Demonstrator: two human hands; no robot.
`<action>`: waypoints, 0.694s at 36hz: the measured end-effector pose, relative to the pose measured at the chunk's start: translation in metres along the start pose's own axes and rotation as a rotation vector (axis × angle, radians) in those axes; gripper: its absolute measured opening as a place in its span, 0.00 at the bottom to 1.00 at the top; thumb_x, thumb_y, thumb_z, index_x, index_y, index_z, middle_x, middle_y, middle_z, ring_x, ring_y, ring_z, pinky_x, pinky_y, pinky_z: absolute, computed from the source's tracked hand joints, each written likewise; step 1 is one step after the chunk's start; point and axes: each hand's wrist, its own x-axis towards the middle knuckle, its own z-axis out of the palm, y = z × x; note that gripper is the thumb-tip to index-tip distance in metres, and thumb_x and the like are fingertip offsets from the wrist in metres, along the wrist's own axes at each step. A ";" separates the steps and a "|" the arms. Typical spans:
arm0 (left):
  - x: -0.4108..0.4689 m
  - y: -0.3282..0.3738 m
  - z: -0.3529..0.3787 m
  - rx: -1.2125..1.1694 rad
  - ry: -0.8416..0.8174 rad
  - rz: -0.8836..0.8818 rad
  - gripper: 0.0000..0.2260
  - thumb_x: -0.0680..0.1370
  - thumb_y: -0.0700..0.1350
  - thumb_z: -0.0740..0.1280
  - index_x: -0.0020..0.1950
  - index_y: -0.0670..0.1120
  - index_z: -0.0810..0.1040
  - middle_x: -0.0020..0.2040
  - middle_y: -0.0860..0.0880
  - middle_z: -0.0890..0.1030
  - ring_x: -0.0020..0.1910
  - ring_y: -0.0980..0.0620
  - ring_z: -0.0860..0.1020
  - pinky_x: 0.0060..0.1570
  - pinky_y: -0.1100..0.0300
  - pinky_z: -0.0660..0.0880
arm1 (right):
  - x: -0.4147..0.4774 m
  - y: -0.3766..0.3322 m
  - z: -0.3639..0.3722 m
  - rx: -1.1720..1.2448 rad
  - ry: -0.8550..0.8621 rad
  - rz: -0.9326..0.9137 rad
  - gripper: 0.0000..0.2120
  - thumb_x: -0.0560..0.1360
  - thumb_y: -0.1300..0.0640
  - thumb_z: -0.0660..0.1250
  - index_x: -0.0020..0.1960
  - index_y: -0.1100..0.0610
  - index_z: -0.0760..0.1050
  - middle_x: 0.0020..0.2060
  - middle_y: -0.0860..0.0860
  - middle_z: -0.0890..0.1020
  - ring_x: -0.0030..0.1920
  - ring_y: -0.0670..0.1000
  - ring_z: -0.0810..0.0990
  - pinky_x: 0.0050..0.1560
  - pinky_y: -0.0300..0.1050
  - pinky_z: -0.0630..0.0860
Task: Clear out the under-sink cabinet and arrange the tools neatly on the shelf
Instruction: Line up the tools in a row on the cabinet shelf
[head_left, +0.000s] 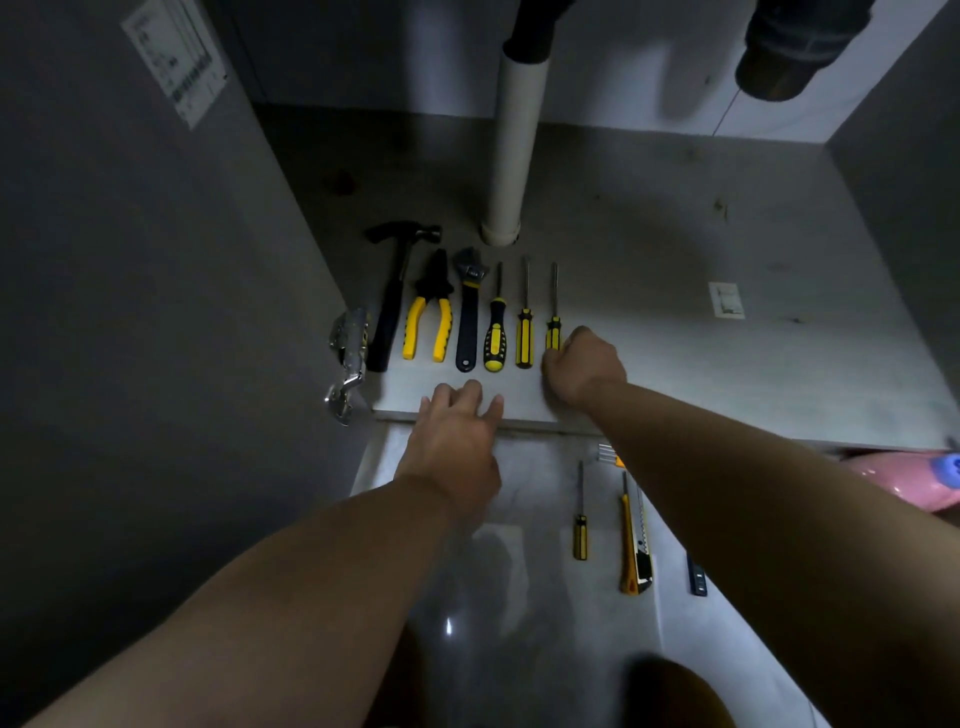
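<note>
Right, from my feed: six tools lie in a row on the cabinet shelf (675, 338), handles toward the near edge, tips pointing far. L to R: hammer (395, 291), pliers (431, 322) w/ ylw grips, adj. wrench (469, 312), fat-grip screwdriver (496, 338), striped screwdriver (524, 332), then the last screwdriver (554, 322) at the right end. They lie side by side, roughly parallel. A white drain pipe (511, 156) stands upright just far of the wrench & screwdrivers.

My read on the right hand (584, 366): it is on the last screwdriver, fingers curled over the near part of the handle, shaft sticking out on the far side. Light is dim, so I can't judge how tight the hold is, but it looks like a closed grasp on the handle. The left hand (457, 431) lies palm down at the shelf's near edge, just near of the wrench & fat-grip screwdriver. Its fingers are loose & slightly spread, holding nothing, tips on the shelf board.

On the floor (467, 597), near of the shelf & btwn the two arms, lie a small screwdriver (581, 525) & a utility knife (635, 545) w/ ylw body, side by side, both pointing far. A dark small item (697, 574) lies further right beside the right arm; can't ID it. A door hinge (348, 358) sits at the shelf's left end, beside the hammer handle. A pink object (904, 483) shows at the right edge of view.
</note>
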 end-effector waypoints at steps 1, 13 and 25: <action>0.000 0.000 0.000 0.001 -0.003 -0.002 0.34 0.76 0.45 0.65 0.82 0.48 0.58 0.73 0.46 0.63 0.68 0.42 0.62 0.73 0.45 0.64 | 0.000 0.000 0.001 -0.001 0.004 0.007 0.16 0.82 0.49 0.61 0.62 0.60 0.71 0.56 0.60 0.80 0.54 0.60 0.79 0.49 0.48 0.73; -0.001 0.004 -0.002 0.087 -0.024 0.009 0.33 0.78 0.49 0.63 0.82 0.47 0.56 0.73 0.45 0.62 0.67 0.42 0.63 0.73 0.45 0.64 | -0.006 0.010 -0.011 0.069 -0.015 -0.015 0.20 0.83 0.48 0.60 0.67 0.62 0.66 0.59 0.61 0.78 0.58 0.62 0.77 0.51 0.49 0.72; -0.020 0.017 0.025 0.299 -0.005 0.066 0.38 0.77 0.47 0.68 0.80 0.40 0.53 0.78 0.35 0.57 0.78 0.33 0.56 0.76 0.35 0.57 | -0.067 0.097 -0.046 -0.308 -0.543 -0.009 0.12 0.79 0.55 0.63 0.41 0.59 0.80 0.36 0.57 0.82 0.34 0.54 0.78 0.35 0.44 0.76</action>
